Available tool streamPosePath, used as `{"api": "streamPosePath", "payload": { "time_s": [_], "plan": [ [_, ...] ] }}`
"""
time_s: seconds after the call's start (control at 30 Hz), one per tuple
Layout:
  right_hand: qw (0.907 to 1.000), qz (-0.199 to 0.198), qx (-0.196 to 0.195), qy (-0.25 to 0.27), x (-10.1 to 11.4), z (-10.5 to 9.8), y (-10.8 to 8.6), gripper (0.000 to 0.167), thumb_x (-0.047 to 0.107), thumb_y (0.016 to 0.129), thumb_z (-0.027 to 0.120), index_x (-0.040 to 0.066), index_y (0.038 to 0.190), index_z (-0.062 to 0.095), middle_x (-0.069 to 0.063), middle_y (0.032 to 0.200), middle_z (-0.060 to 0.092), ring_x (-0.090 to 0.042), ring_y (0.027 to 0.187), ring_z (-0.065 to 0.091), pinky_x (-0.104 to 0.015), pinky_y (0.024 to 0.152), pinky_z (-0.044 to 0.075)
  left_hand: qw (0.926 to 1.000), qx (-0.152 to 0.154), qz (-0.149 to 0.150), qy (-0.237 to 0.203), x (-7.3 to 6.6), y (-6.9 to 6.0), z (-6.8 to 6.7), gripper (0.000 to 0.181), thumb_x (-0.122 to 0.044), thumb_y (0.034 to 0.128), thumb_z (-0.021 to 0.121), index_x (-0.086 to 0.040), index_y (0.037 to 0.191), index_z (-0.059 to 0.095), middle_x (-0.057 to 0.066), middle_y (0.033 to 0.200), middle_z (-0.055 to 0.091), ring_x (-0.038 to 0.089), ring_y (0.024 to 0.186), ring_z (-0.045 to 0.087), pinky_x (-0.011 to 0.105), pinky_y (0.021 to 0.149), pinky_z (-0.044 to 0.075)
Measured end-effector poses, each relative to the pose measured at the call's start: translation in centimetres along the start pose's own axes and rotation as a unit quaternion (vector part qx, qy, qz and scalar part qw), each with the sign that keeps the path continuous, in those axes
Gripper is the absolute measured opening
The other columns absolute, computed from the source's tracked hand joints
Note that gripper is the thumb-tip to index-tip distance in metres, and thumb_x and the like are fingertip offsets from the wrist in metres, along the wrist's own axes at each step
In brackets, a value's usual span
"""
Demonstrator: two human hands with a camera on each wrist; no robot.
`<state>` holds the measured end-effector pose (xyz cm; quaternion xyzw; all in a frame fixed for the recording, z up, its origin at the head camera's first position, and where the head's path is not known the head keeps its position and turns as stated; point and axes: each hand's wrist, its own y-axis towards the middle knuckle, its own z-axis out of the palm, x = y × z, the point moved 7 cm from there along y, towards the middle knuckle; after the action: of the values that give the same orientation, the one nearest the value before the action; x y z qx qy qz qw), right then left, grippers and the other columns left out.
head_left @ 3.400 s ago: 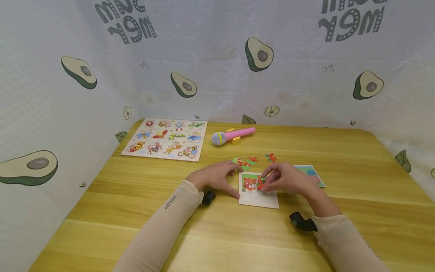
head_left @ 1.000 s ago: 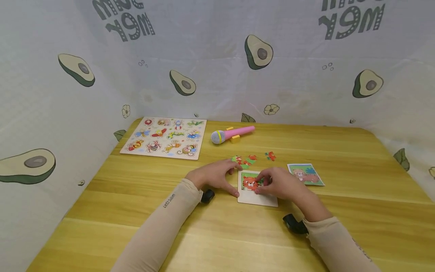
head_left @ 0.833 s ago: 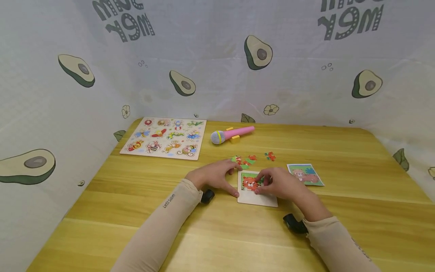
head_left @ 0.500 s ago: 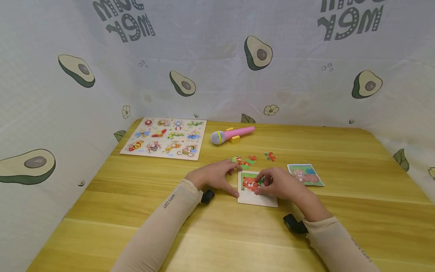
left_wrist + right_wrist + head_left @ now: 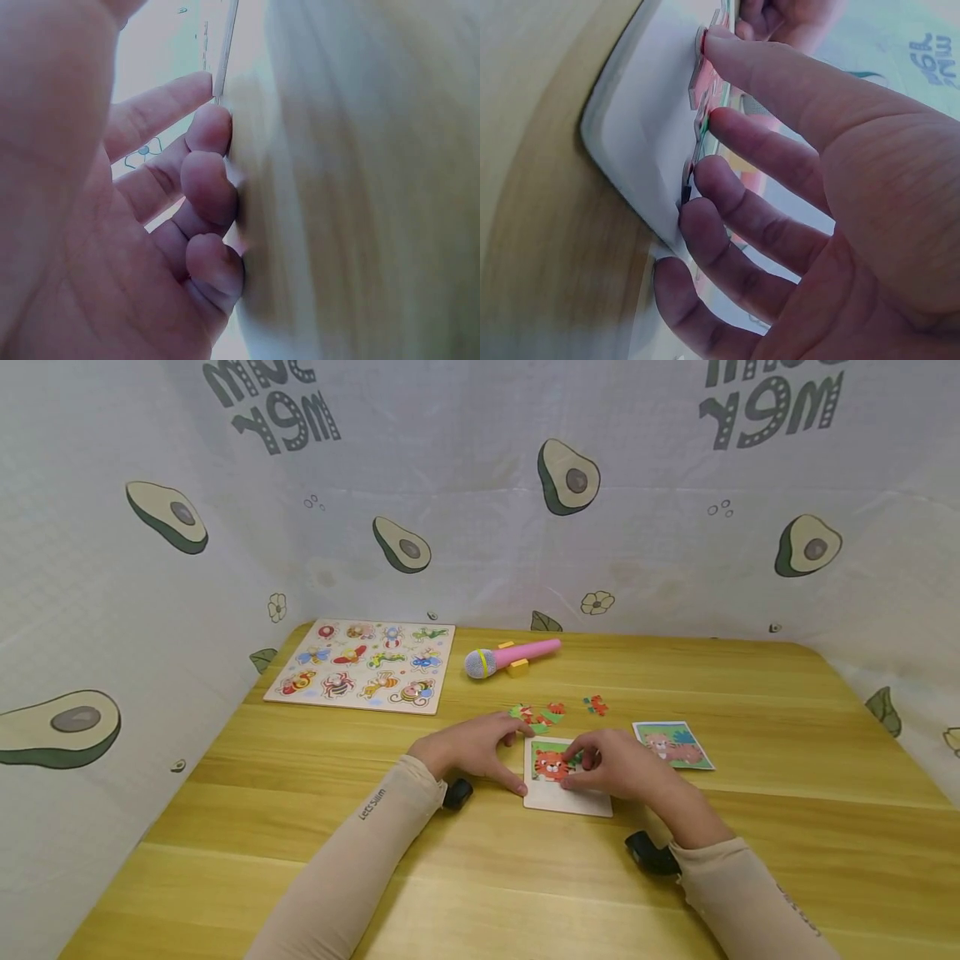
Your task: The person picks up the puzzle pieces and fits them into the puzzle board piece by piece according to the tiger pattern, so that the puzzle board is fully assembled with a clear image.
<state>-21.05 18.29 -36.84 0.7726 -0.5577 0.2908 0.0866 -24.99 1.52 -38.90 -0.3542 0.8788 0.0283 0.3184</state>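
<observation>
A pale square board (image 5: 567, 801) lies flat, with a tiger picture of puzzle pieces (image 5: 550, 765) across its upper part. The person's left hand (image 5: 477, 750) touches the board's left side with thumb and index fingertips spread apart; in the left wrist view the index fingertip (image 5: 201, 84) meets the board's edge. Over the picture's right part, the right hand (image 5: 622, 768) holds a puzzle piece between thumb and index finger, low against the board. In the right wrist view this hand (image 5: 780, 172) has its other fingertips close to the board (image 5: 641, 112). Its fingers hide part of the picture.
Loose puzzle pieces (image 5: 542, 722) lie behind the board, and another piece (image 5: 596, 704) sits apart to their right. A picture card (image 5: 673, 745) is beyond the right hand. Farther back are a pink toy microphone (image 5: 525, 652) and a large insect board (image 5: 360, 666).
Since the earliest frame, the right hand has moved left and lowered its piece into the tiger picture, uncovering more of the card. Over the last second both hands look nearly still.
</observation>
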Motion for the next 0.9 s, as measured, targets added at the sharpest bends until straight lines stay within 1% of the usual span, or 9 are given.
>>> {"api": "streamPosePath", "payload": {
  "time_s": [0.33, 0.5, 0.57, 0.63, 0.73, 0.8, 0.9],
  "plan": [
    [0.9999, 0.010, 0.007, -0.003, 0.4, -0.2, -0.3, 0.033, 0.030, 0.083, 0.085, 0.010, 0.107, 0.075, -0.001, 0.079, 0.057, -0.017, 0.070, 0.051, -0.033, 0.061, 0.043, 1.0000, -0.004, 0.001, 0.007, -0.1, 0.1, -0.1, 0.084, -0.052, 0.0739, 0.087, -0.019, 0.143, 0.054, -0.003, 0.111, 0.050, 0.013, 0.102, 0.049, 0.027, 0.089, 0.041],
    [0.9997, 0.017, 0.006, 0.015, 0.3, -0.3, -0.7, 0.035, 0.031, 0.082, 0.086, 0.009, 0.106, 0.073, -0.001, 0.079, 0.058, -0.018, 0.071, 0.052, -0.034, 0.062, 0.045, 1.0000, -0.004, 0.003, 0.001, -0.2, 0.2, 0.1, 0.083, -0.052, 0.0736, 0.088, -0.018, 0.142, 0.054, -0.003, 0.111, 0.051, 0.013, 0.102, 0.049, 0.027, 0.089, 0.042],
    [0.9996, 0.019, -0.003, 0.018, 0.3, -0.6, -0.9, 0.037, 0.031, 0.082, 0.086, 0.008, 0.107, 0.072, -0.001, 0.080, 0.058, -0.018, 0.072, 0.053, -0.034, 0.062, 0.045, 1.0000, -0.002, 0.001, -0.003, -0.2, 0.2, 0.1, 0.082, -0.052, 0.0737, 0.088, -0.018, 0.141, 0.054, -0.003, 0.110, 0.051, 0.014, 0.101, 0.049, 0.027, 0.089, 0.042],
    [0.9996, 0.016, -0.014, 0.016, 0.3, -1.1, -1.2, 0.036, 0.029, 0.084, 0.084, 0.006, 0.109, 0.071, -0.001, 0.080, 0.058, -0.018, 0.072, 0.054, -0.034, 0.062, 0.046, 1.0000, 0.000, -0.001, -0.005, -0.3, 0.2, 0.2, 0.082, -0.051, 0.0739, 0.088, -0.019, 0.141, 0.054, -0.003, 0.110, 0.051, 0.014, 0.101, 0.049, 0.028, 0.088, 0.042],
    [0.9996, 0.014, -0.026, -0.003, 0.3, -2.1, -1.4, 0.037, 0.027, 0.087, 0.081, 0.004, 0.112, 0.068, -0.002, 0.084, 0.059, -0.018, 0.074, 0.054, -0.033, 0.062, 0.047, 1.0000, 0.001, -0.003, -0.008, -0.2, 0.2, 0.2, 0.083, -0.051, 0.0740, 0.088, -0.019, 0.142, 0.054, -0.003, 0.111, 0.050, 0.013, 0.102, 0.049, 0.027, 0.090, 0.042],
    [0.9995, 0.016, -0.025, -0.012, 0.1, -2.6, -1.2, 0.038, 0.025, 0.089, 0.079, 0.001, 0.115, 0.067, -0.003, 0.086, 0.060, -0.019, 0.075, 0.055, -0.033, 0.062, 0.047, 0.9999, 0.002, -0.003, -0.010, -0.1, 0.2, 0.1, 0.083, -0.050, 0.0741, 0.088, -0.018, 0.143, 0.053, -0.003, 0.112, 0.050, 0.013, 0.103, 0.049, 0.027, 0.090, 0.042],
    [0.9990, 0.026, -0.021, -0.030, -0.5, -3.3, -0.3, 0.041, 0.024, 0.091, 0.076, -0.001, 0.121, 0.063, -0.007, 0.093, 0.061, -0.022, 0.078, 0.056, -0.035, 0.065, 0.048, 0.9999, 0.000, -0.002, -0.013, 0.0, 0.2, 0.0, 0.084, -0.050, 0.0740, 0.088, -0.018, 0.143, 0.053, -0.003, 0.112, 0.050, 0.013, 0.103, 0.049, 0.027, 0.091, 0.042]
  ]
}}
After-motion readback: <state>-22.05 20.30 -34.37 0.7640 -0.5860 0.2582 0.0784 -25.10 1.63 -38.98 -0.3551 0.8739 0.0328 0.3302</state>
